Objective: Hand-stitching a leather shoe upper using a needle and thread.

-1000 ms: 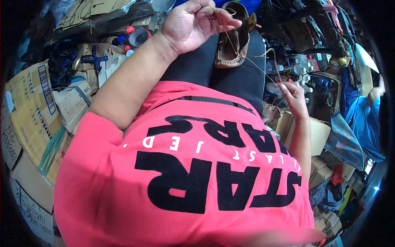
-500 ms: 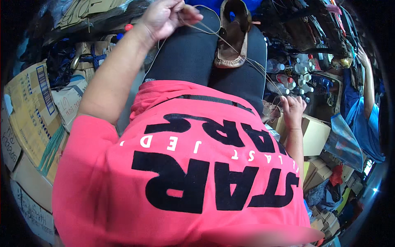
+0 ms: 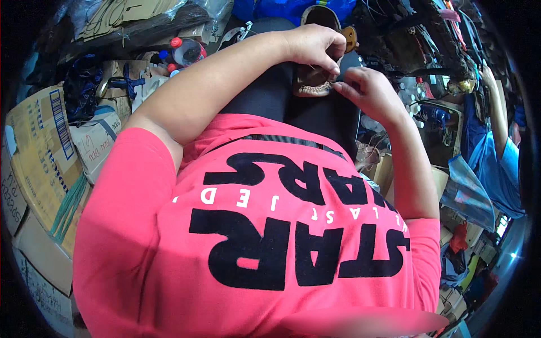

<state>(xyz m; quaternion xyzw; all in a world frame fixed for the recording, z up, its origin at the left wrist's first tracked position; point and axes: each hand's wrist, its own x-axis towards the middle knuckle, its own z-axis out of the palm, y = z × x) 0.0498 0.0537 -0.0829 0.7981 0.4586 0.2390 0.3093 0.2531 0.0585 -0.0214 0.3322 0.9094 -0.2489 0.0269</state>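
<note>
One shoe [image 3: 313, 90] has your left hand [image 3: 316, 45], half-closed, over it and your right hand [image 3: 373, 93], curled, beside it. What either grips is unclear.

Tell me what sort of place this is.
Probably a small, crowded shoe-making or repair workspace: a brown shoe with a row of stitches at its toe is being worked on, while cardboard boxes and plastic bottles are crammed around.
</note>
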